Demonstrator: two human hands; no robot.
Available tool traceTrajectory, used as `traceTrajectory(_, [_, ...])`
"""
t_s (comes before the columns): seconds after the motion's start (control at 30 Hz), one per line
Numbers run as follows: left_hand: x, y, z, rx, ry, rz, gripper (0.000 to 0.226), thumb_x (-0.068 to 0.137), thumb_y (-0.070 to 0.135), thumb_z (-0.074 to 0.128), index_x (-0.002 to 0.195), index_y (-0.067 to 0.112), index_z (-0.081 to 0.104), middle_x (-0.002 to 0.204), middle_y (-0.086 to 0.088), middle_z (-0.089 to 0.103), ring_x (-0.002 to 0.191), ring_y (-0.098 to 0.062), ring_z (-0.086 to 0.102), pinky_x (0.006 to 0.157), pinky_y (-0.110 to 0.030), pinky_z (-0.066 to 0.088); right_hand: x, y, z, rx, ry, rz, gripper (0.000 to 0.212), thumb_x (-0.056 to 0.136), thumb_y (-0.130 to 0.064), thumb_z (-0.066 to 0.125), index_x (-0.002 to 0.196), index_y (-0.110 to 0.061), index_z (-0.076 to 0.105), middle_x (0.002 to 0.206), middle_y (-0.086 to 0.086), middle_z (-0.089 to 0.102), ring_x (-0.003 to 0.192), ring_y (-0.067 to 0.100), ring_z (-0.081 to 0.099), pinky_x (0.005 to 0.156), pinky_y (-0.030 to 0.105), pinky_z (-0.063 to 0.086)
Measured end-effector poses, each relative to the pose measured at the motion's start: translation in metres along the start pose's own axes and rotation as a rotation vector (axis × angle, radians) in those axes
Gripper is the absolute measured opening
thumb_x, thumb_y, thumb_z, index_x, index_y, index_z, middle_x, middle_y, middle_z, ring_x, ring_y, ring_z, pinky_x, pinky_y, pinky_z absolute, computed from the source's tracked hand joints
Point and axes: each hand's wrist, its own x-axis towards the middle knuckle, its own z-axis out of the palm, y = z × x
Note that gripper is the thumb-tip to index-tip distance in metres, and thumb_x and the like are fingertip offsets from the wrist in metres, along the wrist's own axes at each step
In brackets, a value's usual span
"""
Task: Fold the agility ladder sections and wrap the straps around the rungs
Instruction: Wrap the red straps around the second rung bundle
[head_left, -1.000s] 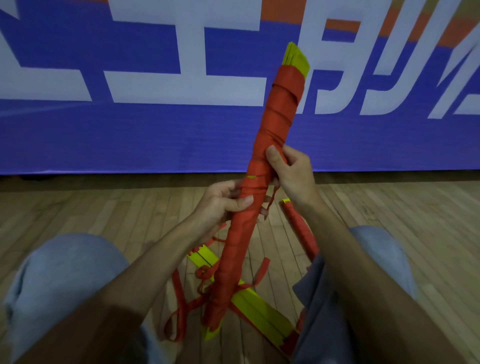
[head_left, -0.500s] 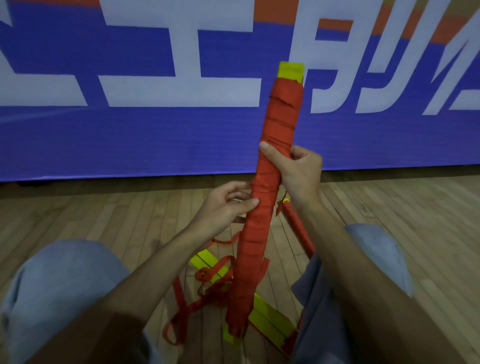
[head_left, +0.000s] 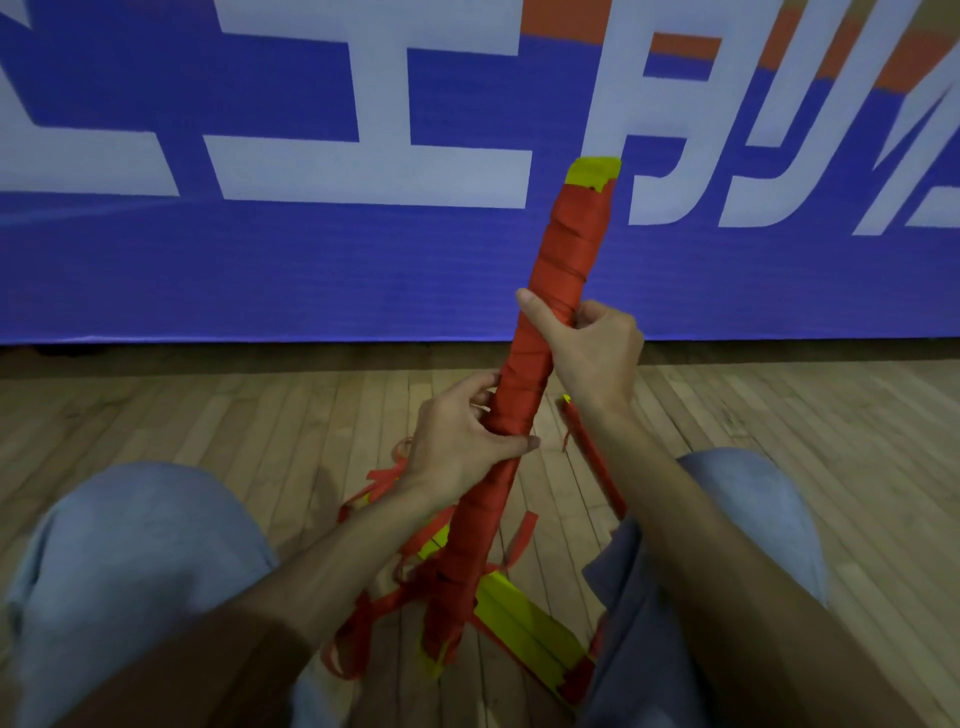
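- We see the left hand (head_left: 462, 441) curled round the lower middle of the long bundle of yellow rungs wound in red strap (head_left: 565, 260).
- That bundle stands tilted, its lower end down at the wooden plank floor (head_left: 208, 415), over flat yellow loose rungs (head_left: 524, 618).
- The right hand (head_left: 592, 353) clasps it higher up.

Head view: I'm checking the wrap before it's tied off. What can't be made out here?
Head view only:
- Strap end on the red bundle: covered by the left hand and right hand.
- Second bundle: lower part behind the right forearm.
- Yellow rungs on the floor: partly behind the red bundle and right leg, count unclear.
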Motion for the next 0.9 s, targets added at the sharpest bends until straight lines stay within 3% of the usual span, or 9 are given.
traceTrajectory(0.13, [0.006,0.004,-0.014,-0.248,-0.08,-0.041,0.065,0.057,0.009,0.092,0.114,0.02,0.065,0.095,0.005,0.072,0.087,-0.009,0.069,0.075,-0.021,0.056,-0.001,-0.006,-0.009,0.095,-0.028,-0.124,0.051,0.08,-0.051,0.073,0.054,-0.016,0.046,0.042,-0.012,0.039,0.044,0.004,0.037,0.052,0.019,0.033])
traceTrajectory(0.27, [0.011,0.014,-0.031,-0.358,-0.135,0.011,0.055,0.06,0.001,0.088,0.107,0.02,0.068,0.093,-0.001,0.075,0.087,-0.014,0.071,0.077,-0.026,0.057,0.0,-0.008,-0.015,0.291,-0.147,-0.237,0.021,0.089,-0.027,0.07,0.075,-0.011,0.065,0.063,-0.008,0.063,0.061,0.003,0.059,0.063,0.02,0.047])
traceTrajectory(0.37, [0.011,0.017,-0.039,-0.423,-0.193,0.016,0.053,0.062,-0.002,0.084,0.11,0.015,0.068,0.099,-0.006,0.075,0.092,-0.023,0.072,0.078,-0.031,0.058,0.003,-0.005,-0.015,0.352,-0.22,-0.254,0.014,0.085,-0.023,0.073,0.089,-0.01,0.067,0.076,0.0,0.069,0.07,0.006,0.066,0.069,0.021,0.051])
traceTrajectory(0.5, [0.011,0.018,-0.047,-0.501,-0.336,-0.016,0.057,0.064,0.004,0.083,0.119,0.008,0.065,0.11,-0.014,0.072,0.1,-0.034,0.07,0.087,-0.046,0.056,0.005,-0.006,-0.017,0.432,-0.32,-0.143,0.017,0.085,-0.025,0.072,0.098,-0.019,0.064,0.082,-0.001,0.066,0.061,0.002,0.057,0.058,0.017,0.044])
traceTrajectory(0.57, [0.011,0.018,-0.05,-0.516,-0.429,-0.027,0.052,0.069,0.005,0.078,0.119,0.01,0.065,0.113,-0.013,0.071,0.099,-0.033,0.07,0.085,-0.045,0.056,0.006,-0.005,-0.018,0.469,-0.4,-0.075,0.02,0.085,-0.028,0.07,0.102,-0.018,0.065,0.076,-0.001,0.064,0.058,0.006,0.052,0.052,0.02,0.04])
traceTrajectory(0.67, [0.01,0.017,-0.051,-0.6,-0.541,-0.048,0.044,0.072,0.004,0.073,0.115,0.011,0.069,0.114,-0.015,0.07,0.098,-0.032,0.07,0.081,-0.043,0.057,0.005,-0.004,-0.019,0.545,-0.558,-0.011,0.029,0.081,-0.04,0.069,0.091,-0.012,0.068,0.077,0.014,0.063,0.056,0.014,0.048,0.048,0.026,0.036])
traceTrajectory(0.77, [0.009,0.017,-0.048,-0.656,-0.619,-0.063,0.039,0.074,0.01,0.071,0.113,0.013,0.072,0.117,-0.016,0.069,0.102,-0.036,0.068,0.088,-0.05,0.053,0.005,-0.007,-0.019,0.595,-0.527,0.032,0.016,0.08,-0.028,0.071,0.082,-0.012,0.068,0.061,0.0,0.062,0.051,0.009,0.049,0.048,0.02,0.038])
traceTrajectory(0.9, [0.01,0.015,-0.034,-0.643,-0.528,-0.169,0.028,0.079,0.011,0.072,0.107,0.011,0.071,0.111,-0.017,0.071,0.094,-0.032,0.071,0.082,-0.039,0.058,0.001,-0.008,-0.016,0.632,-0.428,0.1,0.02,0.075,-0.008,0.079,0.086,-0.001,0.064,0.063,-0.001,0.068,0.052,0.007,0.061,0.049,0.019,0.046])
